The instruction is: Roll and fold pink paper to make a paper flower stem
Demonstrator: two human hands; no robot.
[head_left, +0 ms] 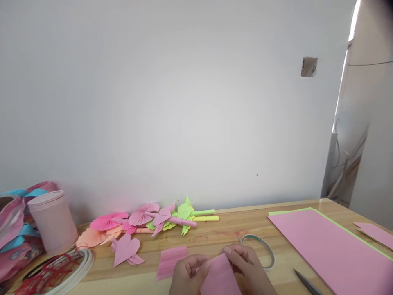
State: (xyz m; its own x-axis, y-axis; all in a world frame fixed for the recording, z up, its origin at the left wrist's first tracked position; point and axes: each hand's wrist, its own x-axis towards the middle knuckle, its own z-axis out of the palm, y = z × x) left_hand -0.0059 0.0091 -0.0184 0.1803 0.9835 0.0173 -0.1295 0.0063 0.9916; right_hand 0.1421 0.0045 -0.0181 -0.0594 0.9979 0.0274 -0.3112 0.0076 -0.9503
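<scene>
Currently in hand: one pink sheet (219, 275), between both hands, low in the view, its lower end cut off.

Left hand (189, 273): fingers curled, thumb pressed on the sheet's upper left edge. Right hand (248, 265): thumb and fingers pinched at the upper right corner; some fingers hidden behind.

Hazards, as judged:
- Wrinkle or skew: likely if the two grips pull unevenly.
- Tear: possible at the pinched corner, the paper appearing thin.
- Pleated pink piece (171, 260), just beyond the left hand: a knuckle could shift or flatten it.
- Thin ring (272, 255), just past the right hand: an outward nudge could slide it.
- Dark pointed blade (306, 282), farther right, beside the pink paper stack (333, 248): a blind reach could nick a finger or score the top paper.
</scene>
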